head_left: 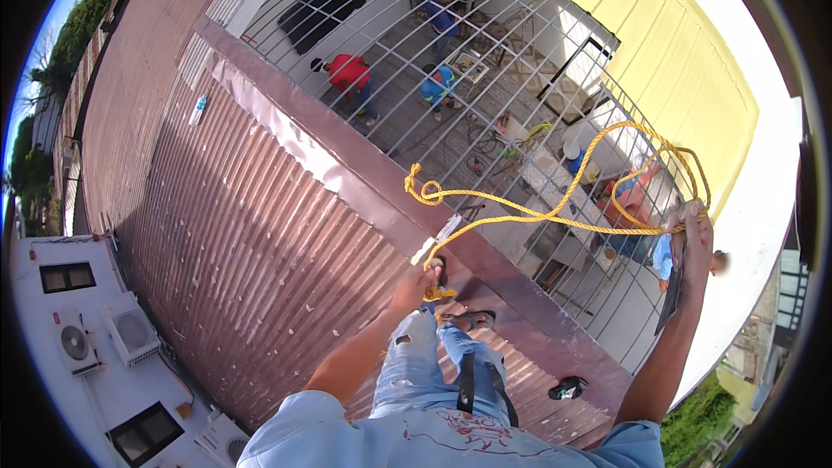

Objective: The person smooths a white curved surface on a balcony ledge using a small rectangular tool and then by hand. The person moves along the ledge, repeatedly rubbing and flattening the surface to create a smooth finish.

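Note:
A yellow twisted rope (520,210) runs between my two hands over the metal grid, with a small knot at its far left end. My left hand (433,274) is closed around it, low and near my feet. Just beyond those fingers lies a white, narrow object (439,239) whose kind I cannot make out. Raised at the right, my right hand (693,215) is closed on gathered loops of the same rope. A dark flat strip (669,303) hangs below that hand; whether the hand grips it is unclear.
My sandalled feet (468,320) stand on a corrugated brown metal roof (260,277). Beside it, an open bar grid (485,121) spans a workspace with several people below. A plastic bottle (198,110) lies on the roof at left, and a dark bundle (568,388) lies right.

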Motion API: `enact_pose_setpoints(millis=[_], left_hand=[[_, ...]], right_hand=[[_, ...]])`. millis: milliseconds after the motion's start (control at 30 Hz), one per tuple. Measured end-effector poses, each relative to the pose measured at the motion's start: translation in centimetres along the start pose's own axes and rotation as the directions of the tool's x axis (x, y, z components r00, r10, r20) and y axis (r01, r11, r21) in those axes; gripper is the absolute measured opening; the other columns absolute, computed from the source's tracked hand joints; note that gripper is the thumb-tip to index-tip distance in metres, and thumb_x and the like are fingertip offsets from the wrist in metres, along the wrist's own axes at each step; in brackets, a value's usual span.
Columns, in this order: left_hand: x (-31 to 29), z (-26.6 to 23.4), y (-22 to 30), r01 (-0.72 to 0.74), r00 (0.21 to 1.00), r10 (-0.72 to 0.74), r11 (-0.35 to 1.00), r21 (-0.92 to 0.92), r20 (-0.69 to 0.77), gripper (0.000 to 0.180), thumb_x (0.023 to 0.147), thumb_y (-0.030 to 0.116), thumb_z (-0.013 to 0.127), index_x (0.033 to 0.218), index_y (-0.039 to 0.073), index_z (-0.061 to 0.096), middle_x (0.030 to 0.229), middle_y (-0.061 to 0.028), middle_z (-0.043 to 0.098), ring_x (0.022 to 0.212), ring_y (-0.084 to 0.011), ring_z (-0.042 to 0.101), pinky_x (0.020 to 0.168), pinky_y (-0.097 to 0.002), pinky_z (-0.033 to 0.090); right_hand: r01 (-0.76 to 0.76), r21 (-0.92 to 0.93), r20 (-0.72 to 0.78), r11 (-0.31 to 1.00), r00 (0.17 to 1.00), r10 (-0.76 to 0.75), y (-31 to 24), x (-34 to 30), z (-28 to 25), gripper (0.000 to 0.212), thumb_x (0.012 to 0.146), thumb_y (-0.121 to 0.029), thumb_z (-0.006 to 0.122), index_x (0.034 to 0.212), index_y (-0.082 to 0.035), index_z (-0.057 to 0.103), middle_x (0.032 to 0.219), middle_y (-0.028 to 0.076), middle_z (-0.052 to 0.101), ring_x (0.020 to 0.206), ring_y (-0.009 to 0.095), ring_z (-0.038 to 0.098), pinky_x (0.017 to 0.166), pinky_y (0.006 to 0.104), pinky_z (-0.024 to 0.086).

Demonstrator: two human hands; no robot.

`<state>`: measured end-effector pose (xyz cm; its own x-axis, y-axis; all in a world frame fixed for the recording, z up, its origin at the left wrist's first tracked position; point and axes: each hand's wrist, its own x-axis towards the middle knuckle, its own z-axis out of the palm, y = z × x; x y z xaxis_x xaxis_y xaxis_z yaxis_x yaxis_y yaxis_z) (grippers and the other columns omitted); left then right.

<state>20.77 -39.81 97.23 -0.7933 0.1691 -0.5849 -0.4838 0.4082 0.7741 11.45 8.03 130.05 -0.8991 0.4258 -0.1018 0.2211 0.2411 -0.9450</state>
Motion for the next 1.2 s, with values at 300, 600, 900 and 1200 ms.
enact_pose_setpoints(millis=[300, 600, 900, 1200], left_hand=[[6.1, -2.6, 32.8, -0.263, 0.954, 0.301, 0.855, -0.447, 0.016, 0.030, 0.110, 0.026, 0.053, 0.112, -0.002, 0.058, 0.100, -0.0122, 0.070, 0.086, -0.0192, 0.074, 0.074, -0.0316, 0.064], [12.1, 1.1, 24.7, -0.508, 0.846, 0.494, 0.632, -0.586, -0.201, 0.062, 0.099, 0.040, 0.070, 0.144, 0.001, 0.052, 0.126, -0.0120, 0.064, 0.131, -0.0247, 0.056, 0.113, -0.0412, 0.043], [23.8, 14.1, -13.3, -0.146, 0.980, 0.018, 0.752, 0.643, 0.200, 0.043, 0.087, 0.044, 0.074, 0.118, 0.014, 0.070, 0.117, -0.0149, 0.069, 0.123, -0.0349, 0.058, 0.106, -0.0561, 0.038], [12.4, 1.8, -10.4, 0.206, 0.977, -0.182, 0.942, 0.264, -0.114, 0.035, 0.104, 0.035, 0.057, 0.104, 0.001, 0.068, 0.075, -0.0155, 0.063, 0.072, -0.0227, 0.062, 0.071, -0.0414, 0.048]], right_hand=[[-0.333, 0.318, 0.536, 0.887, 0.835, 0.121, 8.1, -1.7, 23.0, 0.035, 0.102, -0.030, 0.070, 0.120, -0.007, 0.052, 0.100, -0.002, 0.059, 0.083, 0.004, 0.053, 0.067, 0.0221, 0.042], [-0.111, 0.453, 0.388, 0.885, 0.918, -0.083, 2.6, 9.6, 18.2, 0.027, 0.102, -0.033, 0.069, 0.103, -0.009, 0.058, 0.076, -0.002, 0.058, 0.041, 0.003, 0.042, 0.041, 0.0200, 0.033], [0.056, 0.454, 0.128, 0.889, 0.984, -0.127, 3.5, 13.7, 5.2, 0.029, 0.106, -0.032, 0.061, 0.099, -0.005, 0.059, 0.077, -0.002, 0.058, 0.040, 0.001, 0.039, 0.040, 0.0177, 0.033], [-0.296, 0.012, 0.202, 0.955, 0.936, 0.288, 13.4, 11.1, 6.9, 0.032, 0.099, -0.041, 0.069, 0.096, -0.010, 0.063, 0.078, -0.004, 0.060, 0.042, 0.002, 0.040, 0.041, 0.0183, 0.031]])
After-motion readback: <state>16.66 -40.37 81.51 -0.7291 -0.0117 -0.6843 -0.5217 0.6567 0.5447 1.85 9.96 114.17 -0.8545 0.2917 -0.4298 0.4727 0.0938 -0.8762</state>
